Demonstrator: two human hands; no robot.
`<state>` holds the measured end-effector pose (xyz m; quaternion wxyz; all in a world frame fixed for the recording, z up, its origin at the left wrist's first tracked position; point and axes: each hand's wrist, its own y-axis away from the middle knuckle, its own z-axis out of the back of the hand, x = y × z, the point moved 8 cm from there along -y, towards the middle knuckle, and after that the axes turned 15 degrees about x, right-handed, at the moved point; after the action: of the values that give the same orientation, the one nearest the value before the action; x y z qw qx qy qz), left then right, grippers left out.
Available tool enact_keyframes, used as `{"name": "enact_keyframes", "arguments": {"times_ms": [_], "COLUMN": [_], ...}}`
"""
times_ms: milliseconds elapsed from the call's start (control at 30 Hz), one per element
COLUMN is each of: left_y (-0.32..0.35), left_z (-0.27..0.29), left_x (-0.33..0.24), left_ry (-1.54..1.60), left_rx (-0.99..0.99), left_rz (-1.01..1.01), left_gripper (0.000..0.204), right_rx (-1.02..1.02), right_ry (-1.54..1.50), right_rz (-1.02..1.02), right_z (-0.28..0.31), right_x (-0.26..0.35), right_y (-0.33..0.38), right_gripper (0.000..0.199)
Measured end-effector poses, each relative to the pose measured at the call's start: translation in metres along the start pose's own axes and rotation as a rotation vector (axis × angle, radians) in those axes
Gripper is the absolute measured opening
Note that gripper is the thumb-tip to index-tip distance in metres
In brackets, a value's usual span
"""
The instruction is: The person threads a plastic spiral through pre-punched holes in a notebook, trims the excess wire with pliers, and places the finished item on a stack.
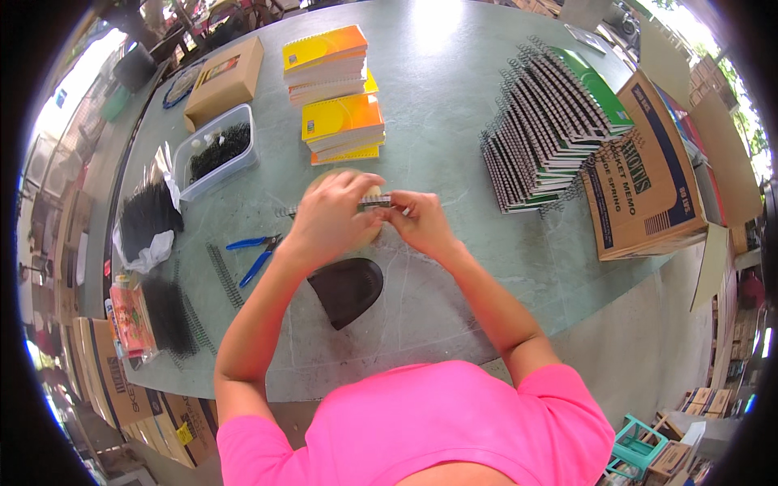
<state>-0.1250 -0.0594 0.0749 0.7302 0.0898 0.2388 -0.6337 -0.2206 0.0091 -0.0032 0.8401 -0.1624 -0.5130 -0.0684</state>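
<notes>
Over the middle of the table, my left hand (334,212) and my right hand (420,223) are closed together around a small spiral notepad (376,201), seen nearly edge-on. A dark wire coil runs along its edge, and one coil end (284,212) sticks out left of my left hand. My right fingertips pinch at the right end of that edge. Much of the pad is hidden by my fingers. Just below my hands lies a dark, curved, pouch-like piece (348,292). Blue-handled pliers (258,253) rest to the left, beside a loose coil (224,275).
Orange-yellow notepads (344,121) are stacked ahead. Green-covered spiral notebooks (551,130) stand piled at right, against an open carton (644,174). At left are a clear tub (253,155) of black coils, a bag of coils (150,212), more coils (168,314) and a brown box (225,79).
</notes>
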Motion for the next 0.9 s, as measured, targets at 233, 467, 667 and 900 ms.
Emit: {"name": "enact_keyframes", "arguments": {"times_ms": [233, 467, 667, 900], "left_y": [0.035, 0.041, 0.065, 0.072], "left_z": [-0.007, 0.002, 0.002, -0.043], "left_x": [0.048, -0.046, 0.011, 0.033], "left_ry": [0.087, 0.070, 0.299, 0.344], "left_rx": [0.114, -0.158, -0.095, 0.054], "left_rz": [0.464, -0.147, 0.004, 0.039], "left_gripper": [0.027, 0.043, 0.030, 0.027], "right_rx": [0.075, 0.131, -0.183, -0.244], "right_ry": [-0.293, -0.369, 0.007, 0.875], "right_rz": [-0.428, 0.000, 0.061, -0.480], "right_z": [0.039, 0.051, 0.261, 0.341], "right_x": [-0.036, 0.051, 0.163, 0.080], "right_y": [0.026, 0.001, 0.004, 0.020], "right_gripper": [0.032, 0.045, 0.052, 0.034]}}
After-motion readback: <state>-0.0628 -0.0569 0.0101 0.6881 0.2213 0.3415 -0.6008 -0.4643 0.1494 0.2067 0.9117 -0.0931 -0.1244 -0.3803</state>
